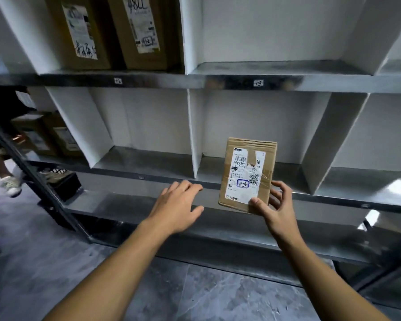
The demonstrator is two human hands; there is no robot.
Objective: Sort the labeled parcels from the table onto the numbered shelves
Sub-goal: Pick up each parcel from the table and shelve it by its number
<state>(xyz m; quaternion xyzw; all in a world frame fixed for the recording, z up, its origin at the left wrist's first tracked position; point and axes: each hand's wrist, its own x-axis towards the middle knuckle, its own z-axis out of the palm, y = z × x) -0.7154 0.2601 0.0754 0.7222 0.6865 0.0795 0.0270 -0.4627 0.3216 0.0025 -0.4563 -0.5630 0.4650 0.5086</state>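
Right now my right hand (278, 213) pinches the small parcel (249, 158) at its lower right corner, thumb (257, 202) on the front face, the other fingers curled round behind. My left hand (178, 205) holds nothing; its fingers are loose and spread, and it hovers just beside the parcel, over the front lip of the shelf (134, 177).

The parcel is upright, slightly tilted, label side toward me, and sits in front of the compartment (287, 172) under the tag (258, 83) that seems to read 13. I can't tell if its back touches the lip. Its white shipping label (240, 167) has a handwritten number in a blue box (243, 183), probably 23. No tag is readable on this lower shelf, so the match is my guess.

Handling, as a judgement: a thin, flat cardboard box with taped seams, stiff enough to keep its shape, and likely light since a one-corner pinch carries it. Cardboard grips well, but the glossy tape and label are more slippery, so I'd take it by the bare side edges or under the bottom. A corner pinch lets it swing, and the left hand could steady the far edge. It's narrow and could tip over when stood on end.

Further out, two taller brown parcels (83, 35) (144, 31) stand in the compartment above the tag (118, 81) reading 12. More boxes (44, 135) sit low at far left. A grey floor (195, 293) runs below.
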